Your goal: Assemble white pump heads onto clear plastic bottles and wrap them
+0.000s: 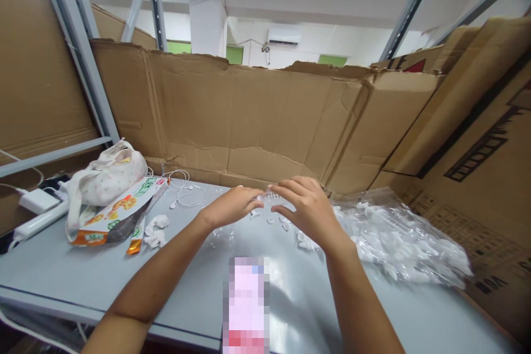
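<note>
Head view shows two bare hands meeting over the far half of a grey surface (186, 298), near the edge along the cardboard wall (257, 116), with a clear plastic piece (274, 197) between their fingertips. The left hand (234, 206) comes in with its fingers narrow, thumb and fingertips pinched about one end of the piece; the right hand (307, 207) arches over the other end, its thumb and forefinger set wider, the ridged plastic showing in the gap between them. How firmly each presses is too small to tell. Small white parts (285, 224) lie loose just below the hands, and a clear bag (398, 243) of white parts spreads toward the right edge of the surface. I judge the step in hand to be close two-handed work on the clear piece, perhaps fitting or adjusting it; whether any white part is joined to it cannot be made out. The next move probably calls for a steady left pinch and fine pressure from the right fingertips, keeping clear of the loose parts beneath. Toward the left edge sit a snack box (124, 207) and a crumpled tissue (156, 231), well apart from this work; a blurred pink block (248, 301) covers part of the near edge.
</note>
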`<control>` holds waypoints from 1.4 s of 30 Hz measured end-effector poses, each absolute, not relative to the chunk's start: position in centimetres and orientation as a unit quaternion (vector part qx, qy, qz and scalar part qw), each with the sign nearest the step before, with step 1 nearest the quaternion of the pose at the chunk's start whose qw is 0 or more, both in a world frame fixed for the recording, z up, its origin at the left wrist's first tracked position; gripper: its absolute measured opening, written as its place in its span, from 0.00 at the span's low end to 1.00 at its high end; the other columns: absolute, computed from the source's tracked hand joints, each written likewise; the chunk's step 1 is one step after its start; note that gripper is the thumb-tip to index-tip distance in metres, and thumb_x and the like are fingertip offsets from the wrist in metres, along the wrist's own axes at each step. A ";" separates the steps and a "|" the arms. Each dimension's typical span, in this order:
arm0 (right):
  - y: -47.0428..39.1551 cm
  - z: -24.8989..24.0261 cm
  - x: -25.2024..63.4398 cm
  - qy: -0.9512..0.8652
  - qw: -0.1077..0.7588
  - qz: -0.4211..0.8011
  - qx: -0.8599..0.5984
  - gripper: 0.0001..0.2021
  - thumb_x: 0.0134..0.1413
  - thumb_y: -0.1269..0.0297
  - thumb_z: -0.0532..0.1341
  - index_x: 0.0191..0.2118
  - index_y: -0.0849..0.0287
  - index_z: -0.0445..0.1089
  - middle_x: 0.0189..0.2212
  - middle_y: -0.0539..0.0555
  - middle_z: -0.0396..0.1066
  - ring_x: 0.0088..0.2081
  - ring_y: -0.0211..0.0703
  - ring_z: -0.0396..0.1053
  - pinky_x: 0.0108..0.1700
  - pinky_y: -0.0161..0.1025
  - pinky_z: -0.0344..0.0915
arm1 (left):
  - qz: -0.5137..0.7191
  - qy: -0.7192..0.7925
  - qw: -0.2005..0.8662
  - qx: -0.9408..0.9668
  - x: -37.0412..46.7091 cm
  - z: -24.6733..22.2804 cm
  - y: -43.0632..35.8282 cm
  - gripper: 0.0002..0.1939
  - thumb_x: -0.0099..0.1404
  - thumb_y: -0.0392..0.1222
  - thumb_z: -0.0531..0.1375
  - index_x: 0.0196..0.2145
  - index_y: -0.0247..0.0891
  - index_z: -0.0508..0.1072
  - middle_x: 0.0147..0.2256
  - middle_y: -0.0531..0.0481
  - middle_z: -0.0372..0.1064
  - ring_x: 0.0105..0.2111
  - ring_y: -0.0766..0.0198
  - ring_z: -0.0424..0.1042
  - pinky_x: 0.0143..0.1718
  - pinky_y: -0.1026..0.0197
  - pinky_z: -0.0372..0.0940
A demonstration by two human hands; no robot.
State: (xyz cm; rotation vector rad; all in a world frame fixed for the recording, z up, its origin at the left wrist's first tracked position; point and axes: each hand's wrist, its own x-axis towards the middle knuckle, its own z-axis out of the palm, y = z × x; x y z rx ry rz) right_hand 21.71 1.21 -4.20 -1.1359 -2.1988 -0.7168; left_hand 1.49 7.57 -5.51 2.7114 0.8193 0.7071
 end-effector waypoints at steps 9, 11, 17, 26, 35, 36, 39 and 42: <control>1.8 -5.0 21.3 -0.772 0.296 -0.180 -0.533 0.15 0.61 0.53 0.56 0.44 0.56 0.73 0.37 0.56 0.78 0.36 0.48 0.75 0.33 0.40 0.67 | 0.320 0.296 -0.043 0.899 2.1 -6.5 8.1 0.06 0.66 0.39 0.57 0.40 0.39 0.71 0.37 0.46 0.75 0.38 0.56 0.72 0.38 0.59 0.62; 1.8 -4.9 21.4 -0.772 0.289 -0.173 -0.538 0.13 0.60 0.55 0.57 0.44 0.55 0.73 0.38 0.55 0.78 0.37 0.48 0.75 0.34 0.40 0.68 | 0.318 0.278 -0.032 0.906 2.1 -6.5 8.2 0.07 0.66 0.38 0.56 0.41 0.38 0.71 0.39 0.46 0.74 0.40 0.56 0.72 0.41 0.58 0.63; 1.5 -4.6 21.7 -0.784 0.314 -0.181 -0.504 0.13 0.58 0.54 0.60 0.43 0.57 0.74 0.35 0.55 0.77 0.37 0.47 0.74 0.36 0.40 0.68 | 0.347 0.264 0.118 0.892 1.7 -5.7 7.9 0.08 0.62 0.38 0.62 0.40 0.39 0.73 0.41 0.48 0.74 0.41 0.59 0.71 0.43 0.59 0.63; 1.3 -4.4 21.7 -0.763 0.392 -0.109 -0.502 0.18 0.64 0.56 0.51 0.33 0.57 0.73 0.28 0.53 0.76 0.29 0.42 0.71 0.31 0.36 0.61 | 0.401 0.233 0.081 0.882 2.1 -5.7 6.9 0.06 0.63 0.41 0.61 0.37 0.38 0.69 0.38 0.47 0.72 0.40 0.59 0.70 0.42 0.58 0.63; 0.6 -3.7 21.5 -0.730 0.403 0.018 -0.552 0.23 0.63 0.52 0.49 0.19 0.58 0.56 0.14 0.46 0.54 0.19 0.34 0.53 0.23 0.34 0.47 | 0.401 0.171 -0.038 0.899 2.2 -5.9 6.5 0.04 0.67 0.37 0.57 0.39 0.35 0.68 0.36 0.45 0.71 0.38 0.59 0.68 0.40 0.58 0.64; 0.6 -3.7 21.4 -0.725 0.408 0.039 -0.554 0.24 0.63 0.51 0.48 0.19 0.58 0.55 0.14 0.46 0.54 0.19 0.34 0.53 0.23 0.34 0.46 | 0.400 0.166 -0.062 0.899 2.2 -5.9 6.4 0.04 0.67 0.36 0.55 0.39 0.35 0.68 0.36 0.45 0.71 0.37 0.59 0.68 0.39 0.58 0.64; 0.8 -3.9 21.4 -0.706 0.412 0.104 -0.567 0.25 0.61 0.46 0.48 0.18 0.58 0.53 0.15 0.46 0.54 0.19 0.34 0.53 0.23 0.33 0.47 | 0.389 0.148 -0.138 0.899 2.2 -5.9 6.1 0.09 0.69 0.32 0.49 0.38 0.35 0.69 0.34 0.44 0.70 0.36 0.60 0.67 0.39 0.57 0.64; 1.1 -4.1 21.7 -0.693 0.412 0.156 -0.571 0.27 0.59 0.43 0.48 0.18 0.58 0.54 0.15 0.47 0.54 0.20 0.35 0.53 0.23 0.34 0.47 | 0.397 0.124 -0.146 0.898 2.2 -5.7 5.8 0.12 0.69 0.30 0.48 0.37 0.36 0.70 0.35 0.44 0.70 0.36 0.61 0.67 0.39 0.58 0.65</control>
